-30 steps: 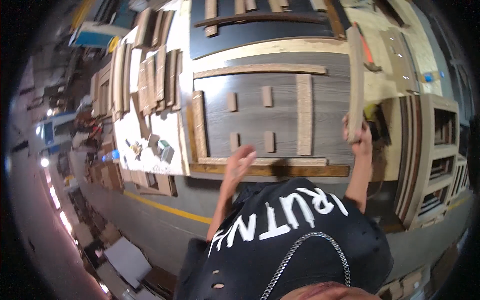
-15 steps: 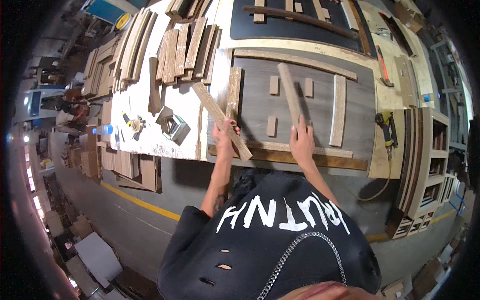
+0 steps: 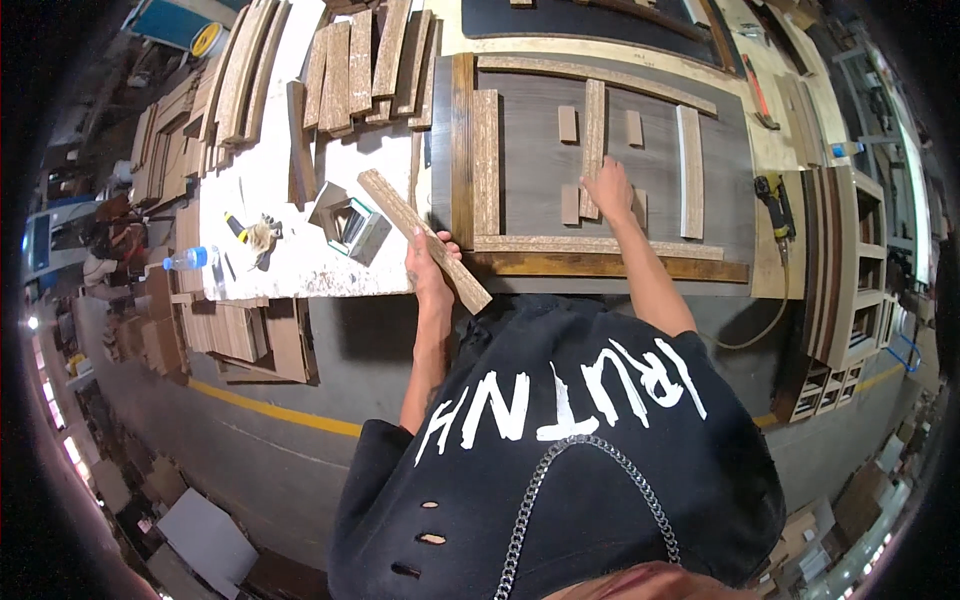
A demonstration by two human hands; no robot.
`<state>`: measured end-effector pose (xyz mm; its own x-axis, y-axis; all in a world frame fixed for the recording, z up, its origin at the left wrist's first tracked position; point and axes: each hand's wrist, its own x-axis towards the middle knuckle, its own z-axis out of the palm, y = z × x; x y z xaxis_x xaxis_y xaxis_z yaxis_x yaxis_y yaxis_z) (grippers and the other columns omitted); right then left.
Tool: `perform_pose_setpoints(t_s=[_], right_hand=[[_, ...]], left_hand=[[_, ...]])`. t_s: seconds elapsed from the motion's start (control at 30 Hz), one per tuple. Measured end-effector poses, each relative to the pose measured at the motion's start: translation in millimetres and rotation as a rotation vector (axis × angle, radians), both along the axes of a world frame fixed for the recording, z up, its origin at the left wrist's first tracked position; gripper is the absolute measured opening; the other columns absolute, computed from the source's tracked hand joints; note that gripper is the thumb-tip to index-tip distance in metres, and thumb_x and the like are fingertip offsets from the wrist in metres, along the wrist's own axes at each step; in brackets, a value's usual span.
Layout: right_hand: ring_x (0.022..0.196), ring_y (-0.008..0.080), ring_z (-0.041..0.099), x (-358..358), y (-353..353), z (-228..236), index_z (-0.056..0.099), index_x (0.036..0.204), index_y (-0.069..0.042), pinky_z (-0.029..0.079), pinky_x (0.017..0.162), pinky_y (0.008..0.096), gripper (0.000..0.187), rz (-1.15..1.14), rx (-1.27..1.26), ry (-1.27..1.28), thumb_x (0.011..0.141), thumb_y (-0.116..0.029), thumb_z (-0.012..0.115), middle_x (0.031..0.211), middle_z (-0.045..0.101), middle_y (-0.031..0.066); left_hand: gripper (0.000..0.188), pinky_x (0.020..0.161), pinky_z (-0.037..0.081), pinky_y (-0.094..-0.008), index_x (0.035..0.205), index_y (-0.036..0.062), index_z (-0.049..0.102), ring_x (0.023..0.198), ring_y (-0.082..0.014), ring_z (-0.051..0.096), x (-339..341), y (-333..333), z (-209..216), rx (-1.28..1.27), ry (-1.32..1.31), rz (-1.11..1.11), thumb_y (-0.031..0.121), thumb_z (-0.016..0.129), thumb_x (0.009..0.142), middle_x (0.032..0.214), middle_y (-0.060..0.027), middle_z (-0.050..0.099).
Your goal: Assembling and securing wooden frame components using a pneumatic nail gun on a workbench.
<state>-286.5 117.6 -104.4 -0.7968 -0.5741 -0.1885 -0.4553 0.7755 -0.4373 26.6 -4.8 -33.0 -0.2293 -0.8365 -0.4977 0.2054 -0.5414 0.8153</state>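
My left hand [image 3: 430, 265] is wrapped round a wooden strip [image 3: 395, 210], held slanted at the near left corner of a grey wood-grain panel [image 3: 540, 90]. On that panel my right hand [image 3: 612, 188] has its fingers closed at the near end of a middle strip [image 3: 594, 120], which lies lengthwise away from me. Small wooden blocks sit on both sides of this strip, among them a left block [image 3: 568, 124] and a right block [image 3: 633, 128]. Around them strips form a rectangle, with a white-edged strip [image 3: 690, 170] on the right and a dark brown rail [image 3: 600, 266] along the near edge.
Stacked wooden strips [image 3: 340, 75] lie at the far left. Nearer are an open box [image 3: 350, 222] and a yellow-and-black tool [image 3: 240, 228]. On the right lie a nail gun [image 3: 775, 205] with its hose and an orange-handled hammer [image 3: 760, 95]. Wooden frames [image 3: 850, 270] stand beyond the table's right end.
The middle strip, tilted in my right hand before, now lies straight between the blocks. My left hand has drawn its strip leftward, off the panel. The whole view has shifted slightly.
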Motion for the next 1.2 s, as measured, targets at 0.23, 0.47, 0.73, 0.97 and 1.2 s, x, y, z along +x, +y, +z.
perform_pose_setpoints(t_s=[0.23, 0.47, 0.73, 0.97, 1.2], right_hand=[[0.1, 0.046, 0.063, 4, -2, -7, 0.062, 0.107, 0.007, 0.051, 0.088, 0.05, 0.053, -0.001, 0.08, -0.015, 0.072, -0.028, 0.08, 0.104, 0.066, 0.0305], [0.099, 0.0428, 0.064, 9, 6, -7, 0.065, 0.104, 0.004, 0.051, 0.088, 0.0488, 0.048, 0.024, 0.079, -0.065, 0.071, -0.028, 0.081, 0.102, 0.067, 0.0276], [0.101, 0.0409, 0.064, 20, 28, 10, 0.063, 0.114, 0.003, 0.051, 0.089, 0.0463, 0.056, 0.107, 0.201, -0.189, 0.075, -0.034, 0.079, 0.106, 0.066, 0.0286], [0.103, 0.0222, 0.064, 75, 59, 91, 0.039, 0.147, -0.001, 0.051, 0.091, 0.0368, 0.066, 0.193, -0.59, -0.685, 0.094, -0.03, 0.067, 0.123, 0.062, 0.0176], [0.105, 0.0392, 0.065, -50, 109, 33, 0.051, 0.133, 0.008, 0.051, 0.089, 0.0444, 0.068, -0.186, -0.22, 0.0, 0.086, -0.036, 0.073, 0.114, 0.066, 0.0284]], left_hand=[[0.04, 0.058, 0.054, -0.0296, 0.117, 0.0005, 0.049, 0.067, -0.0164, 0.061, 21, -8, -5, -0.043, -0.031, 0.011, 0.038, 0.048, 0.104, 0.088, -0.0124, 0.063], [0.038, 0.059, 0.054, -0.0296, 0.117, 0.0004, 0.049, 0.067, -0.017, 0.06, 18, -9, -6, -0.031, -0.031, 0.006, 0.037, 0.046, 0.105, 0.087, -0.012, 0.063], [0.054, 0.076, 0.053, -0.0318, 0.126, -0.0001, 0.053, 0.085, -0.018, 0.063, -46, 3, -2, -0.015, 0.132, -0.346, 0.048, 0.04, 0.105, 0.102, -0.0139, 0.068], [0.086, 0.121, 0.019, -0.0482, 0.155, 0.0066, 0.029, 0.149, -0.0342, 0.02, -113, 45, 29, -0.224, 0.017, -1.011, 0.069, 0.039, 0.096, 0.159, -0.0192, 0.028], [0.076, 0.11, 0.037, -0.0371, 0.143, -0.0028, 0.046, 0.13, -0.0297, 0.05, -94, 42, 8, -0.239, -0.178, -1.138, 0.058, 0.048, 0.099, 0.141, -0.0231, 0.053]])
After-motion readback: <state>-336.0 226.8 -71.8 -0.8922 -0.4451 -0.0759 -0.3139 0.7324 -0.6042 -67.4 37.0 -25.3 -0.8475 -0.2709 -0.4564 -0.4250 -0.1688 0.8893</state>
